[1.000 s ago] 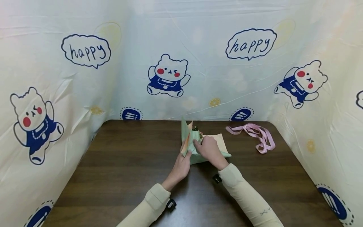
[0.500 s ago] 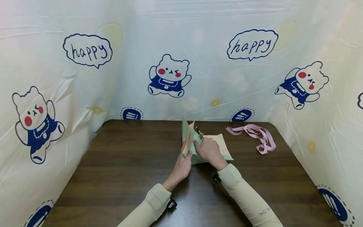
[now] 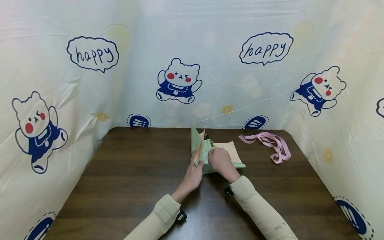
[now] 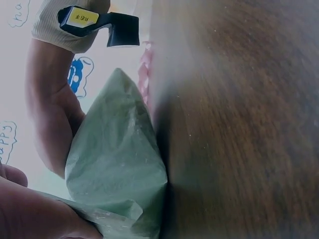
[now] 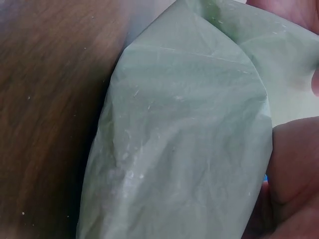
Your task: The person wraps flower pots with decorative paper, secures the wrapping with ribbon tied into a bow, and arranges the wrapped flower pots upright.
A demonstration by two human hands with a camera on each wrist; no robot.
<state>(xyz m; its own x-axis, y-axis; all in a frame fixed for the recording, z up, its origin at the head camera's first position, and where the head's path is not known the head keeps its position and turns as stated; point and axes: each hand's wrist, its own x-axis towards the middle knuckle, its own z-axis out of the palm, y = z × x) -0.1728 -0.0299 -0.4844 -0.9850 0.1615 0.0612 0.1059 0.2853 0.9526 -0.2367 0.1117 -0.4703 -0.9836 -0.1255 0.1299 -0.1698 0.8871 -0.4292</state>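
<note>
Green wrapping paper (image 3: pixel 206 153) with a peach inner side stands partly folded on the table, around a small bunch of leaves and flowers (image 3: pixel 211 143) that is mostly hidden. My left hand (image 3: pixel 193 174) grips the folded left side, thumb in front. At the middle of the fold, my right hand (image 3: pixel 222 161) holds the paper with curled fingers. From the left wrist, the green paper (image 4: pixel 117 154) rises to a point beside the right hand (image 4: pixel 54 119). The right wrist view has the paper (image 5: pixel 179 134) bulging against the right hand (image 5: pixel 299 167).
A loose pink ribbon (image 3: pixel 277 146) lies on the brown wooden table (image 3: pixel 135 166) at the back right. A printed cloth (image 3: pixel 216 83) hangs around the table's back and sides. A black wrist camera (image 3: pixel 181 216) sits by the left cuff.
The right hand has shifted slightly, its thumb drawing in from the paper towards its curled fingers. The left hand keeps its grip, and the paper has barely moved.
</note>
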